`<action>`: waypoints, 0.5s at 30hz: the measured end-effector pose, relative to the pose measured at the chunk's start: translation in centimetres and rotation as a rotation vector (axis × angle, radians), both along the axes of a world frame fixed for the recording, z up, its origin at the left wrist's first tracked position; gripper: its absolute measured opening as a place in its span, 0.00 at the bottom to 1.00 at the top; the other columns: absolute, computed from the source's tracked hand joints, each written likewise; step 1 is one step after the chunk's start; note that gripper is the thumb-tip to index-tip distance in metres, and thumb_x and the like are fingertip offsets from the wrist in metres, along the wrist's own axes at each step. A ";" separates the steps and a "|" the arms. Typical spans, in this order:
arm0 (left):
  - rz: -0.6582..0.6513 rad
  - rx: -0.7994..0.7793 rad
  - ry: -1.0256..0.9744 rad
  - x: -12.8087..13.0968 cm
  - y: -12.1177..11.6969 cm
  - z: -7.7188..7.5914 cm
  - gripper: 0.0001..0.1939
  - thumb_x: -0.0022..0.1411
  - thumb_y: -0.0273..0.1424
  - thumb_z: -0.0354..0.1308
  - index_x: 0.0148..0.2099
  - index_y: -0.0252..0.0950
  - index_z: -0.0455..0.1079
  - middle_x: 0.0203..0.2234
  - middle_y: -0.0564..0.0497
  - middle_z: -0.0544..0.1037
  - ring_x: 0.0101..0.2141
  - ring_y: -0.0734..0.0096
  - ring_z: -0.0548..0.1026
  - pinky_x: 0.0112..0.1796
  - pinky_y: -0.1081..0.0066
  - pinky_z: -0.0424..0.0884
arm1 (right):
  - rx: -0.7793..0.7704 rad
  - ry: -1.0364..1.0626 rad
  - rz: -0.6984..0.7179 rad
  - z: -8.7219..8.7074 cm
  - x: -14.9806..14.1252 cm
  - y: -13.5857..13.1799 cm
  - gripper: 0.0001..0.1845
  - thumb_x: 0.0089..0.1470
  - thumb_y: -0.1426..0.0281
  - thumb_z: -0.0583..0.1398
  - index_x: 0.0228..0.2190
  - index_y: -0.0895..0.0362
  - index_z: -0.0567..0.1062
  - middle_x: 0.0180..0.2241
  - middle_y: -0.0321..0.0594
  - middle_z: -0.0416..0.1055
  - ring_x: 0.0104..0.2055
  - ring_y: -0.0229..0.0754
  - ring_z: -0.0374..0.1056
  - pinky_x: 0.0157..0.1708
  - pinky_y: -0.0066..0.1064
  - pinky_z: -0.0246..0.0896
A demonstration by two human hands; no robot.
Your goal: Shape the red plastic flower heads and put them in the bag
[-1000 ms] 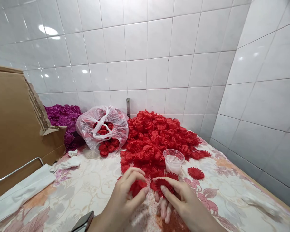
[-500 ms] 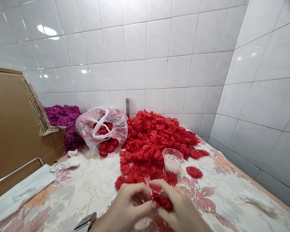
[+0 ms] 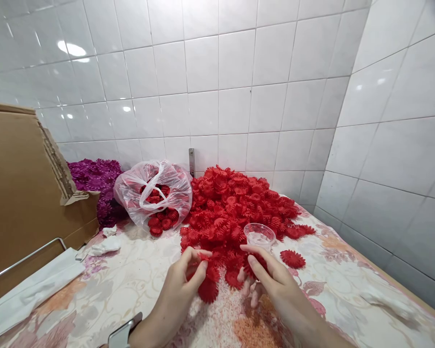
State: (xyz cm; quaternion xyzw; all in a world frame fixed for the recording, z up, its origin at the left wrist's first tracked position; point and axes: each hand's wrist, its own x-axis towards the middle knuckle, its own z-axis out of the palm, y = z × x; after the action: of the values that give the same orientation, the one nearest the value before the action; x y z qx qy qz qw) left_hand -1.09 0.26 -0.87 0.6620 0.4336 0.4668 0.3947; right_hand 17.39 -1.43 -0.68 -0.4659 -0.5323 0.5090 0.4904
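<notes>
My left hand (image 3: 184, 285) is curled at the front of the red pile, thumb and index finger closing on the edge of a red fabric flower. Just below its thumb another red flower (image 3: 208, 290) shows. My right hand (image 3: 275, 282) is half curled around a dark red fabric flower (image 3: 256, 266), which shows between the thumb and the lower fingers; its index finger points left. Behind the right hand stands a clear plastic cup (image 3: 260, 235) with whitish contents. The heap of red fabric flowers (image 3: 235, 203) rises behind both hands.
A tied clear plastic bag (image 3: 130, 188) of red flowers stands left of the heap, with purple flowers (image 3: 94, 176) behind it. A cardboard box (image 3: 21, 183) fills the left side. One loose flower (image 3: 292, 259) lies right of the cup. Reddish crumbs cover the patterned tablecloth (image 3: 141, 285).
My hands, together over a dark red flower before, have moved apart and forward. The left has gone left to the front of the pile; the right is now just in front of the cup.
</notes>
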 end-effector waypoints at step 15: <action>0.024 0.314 0.305 0.0 -0.7 0.7 0.07 0.57 0.23 0.47 0.35 0.39 0.63 0.44 0.48 0.68 0.48 0.65 0.65 0.48 0.66 0.59 | 0.046 -0.117 0.187 -1.2 -0.4 -0.2 0.16 0.54 0.59 0.49 0.37 0.58 0.65 0.16 0.31 0.67 0.15 0.36 0.64 0.17 0.26 0.56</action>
State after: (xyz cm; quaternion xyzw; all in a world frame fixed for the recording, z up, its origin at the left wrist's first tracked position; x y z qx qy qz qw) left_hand -1.12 -0.48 -0.20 0.7731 0.4182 0.4276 0.2109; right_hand 16.99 -1.65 -1.84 -0.4318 -0.6127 0.5121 0.4194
